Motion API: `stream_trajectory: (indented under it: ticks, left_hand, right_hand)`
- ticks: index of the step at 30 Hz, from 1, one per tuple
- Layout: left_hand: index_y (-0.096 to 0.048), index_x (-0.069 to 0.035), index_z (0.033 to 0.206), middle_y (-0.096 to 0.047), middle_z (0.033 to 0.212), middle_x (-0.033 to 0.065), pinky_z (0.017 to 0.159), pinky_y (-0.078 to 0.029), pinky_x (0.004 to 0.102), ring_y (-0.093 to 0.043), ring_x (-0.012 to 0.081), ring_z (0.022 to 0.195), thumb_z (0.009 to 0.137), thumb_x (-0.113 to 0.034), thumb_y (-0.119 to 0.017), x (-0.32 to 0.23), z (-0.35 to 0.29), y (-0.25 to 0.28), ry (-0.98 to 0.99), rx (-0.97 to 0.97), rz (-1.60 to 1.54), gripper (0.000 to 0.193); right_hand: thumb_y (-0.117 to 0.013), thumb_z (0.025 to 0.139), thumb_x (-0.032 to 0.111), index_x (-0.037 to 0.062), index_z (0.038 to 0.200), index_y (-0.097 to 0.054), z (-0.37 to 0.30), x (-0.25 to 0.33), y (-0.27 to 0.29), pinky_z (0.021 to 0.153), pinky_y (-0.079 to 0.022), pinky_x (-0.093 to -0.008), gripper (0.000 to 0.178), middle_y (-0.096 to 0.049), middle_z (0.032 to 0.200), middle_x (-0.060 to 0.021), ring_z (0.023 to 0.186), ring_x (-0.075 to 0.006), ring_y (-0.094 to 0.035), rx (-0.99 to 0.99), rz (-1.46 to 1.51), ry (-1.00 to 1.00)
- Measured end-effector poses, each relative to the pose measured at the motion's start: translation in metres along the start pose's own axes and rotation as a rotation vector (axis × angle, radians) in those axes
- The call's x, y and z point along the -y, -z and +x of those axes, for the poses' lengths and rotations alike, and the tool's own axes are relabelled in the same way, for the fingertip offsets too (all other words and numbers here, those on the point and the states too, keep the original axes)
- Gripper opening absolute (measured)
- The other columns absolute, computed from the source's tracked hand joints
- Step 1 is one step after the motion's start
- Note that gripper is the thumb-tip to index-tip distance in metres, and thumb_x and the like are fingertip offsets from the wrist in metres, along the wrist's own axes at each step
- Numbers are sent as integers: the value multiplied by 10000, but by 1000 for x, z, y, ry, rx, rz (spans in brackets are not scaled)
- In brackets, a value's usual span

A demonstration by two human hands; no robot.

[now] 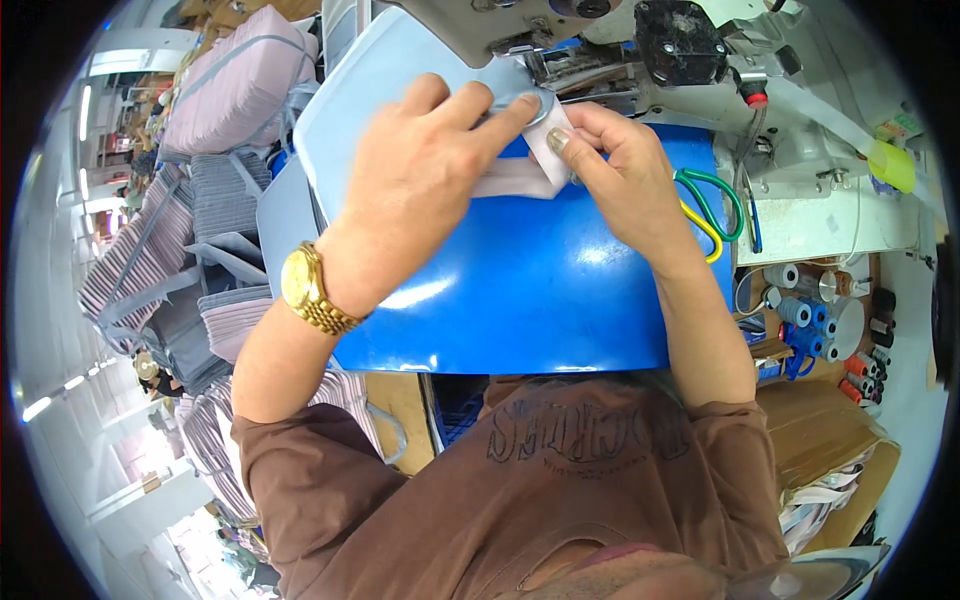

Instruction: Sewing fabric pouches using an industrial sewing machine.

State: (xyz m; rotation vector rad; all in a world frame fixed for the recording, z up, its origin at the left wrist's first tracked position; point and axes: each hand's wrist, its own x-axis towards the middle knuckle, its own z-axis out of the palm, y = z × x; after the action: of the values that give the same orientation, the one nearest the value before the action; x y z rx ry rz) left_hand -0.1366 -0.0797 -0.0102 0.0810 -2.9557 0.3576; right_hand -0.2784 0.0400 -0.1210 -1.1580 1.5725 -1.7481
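Observation:
A pale pinkish fabric strip [547, 150] is folded at a corner between my hands, close to the sewing machine's metal parts [590, 75]. My right hand [630, 175] pinches it between thumb and fingers. From the other side my left hand [420, 165] reaches over, its index fingertip pressed on the strip's upper end beside a grey-blue edge. The left thumb is hidden below the hand, and the other left fingers are bent. Part of the strip runs back under my left hand. Beneath both hands lies a glossy blue work surface [520, 290].
Scissors with green and yellow handles [738, 208] lie right of my right hand. A light-blue panel [350, 95] extends behind my left hand. Bundled fabric stacks [240, 85] rise at the left. Thread spools [795, 310] and a cardboard box [820, 430] stand at the right.

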Motion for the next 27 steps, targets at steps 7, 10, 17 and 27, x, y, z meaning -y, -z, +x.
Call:
stream_trajectory:
  ticks: [7,10,17,27]
  left_hand:
    - [-665,-8,1080,-627,897,114,728,-526,343,-626,285,854,773,-24,-632,-29,22,3,90,51,-23,310]
    - [-675,-5,992,-631,850,132,692,-536,368,-651,312,820,761,3,-600,-27,30,4,95,112,-57,243]
    - [-657,23,1176,-636,1201,245,830,-533,413,-651,325,1087,840,-308,-749,-30,15,9,322,84,-639,481]
    - [-503,-50,1393,-444,1474,270,1133,-319,520,-419,445,1376,780,-19,-703,-103,-96,-82,283,-417,-663,645]
  right_hand:
    - [-618,944,139,-13,974,-699,1,8,-8,580,-478,-309,175,-686,720,-118,605,-149,-611,-122,-54,22]
    - [-628,939,143,-12,962,-700,1,14,-7,579,-479,-311,172,-688,724,-125,611,-133,-618,-128,-117,37]
    - [-627,915,157,-17,939,-702,1,5,10,558,-454,-293,191,-695,724,-129,571,-120,-575,-8,148,-138]
    - [-642,905,174,-11,863,-687,-38,17,26,564,-441,-288,195,-663,739,-116,624,-107,-597,156,235,-255]
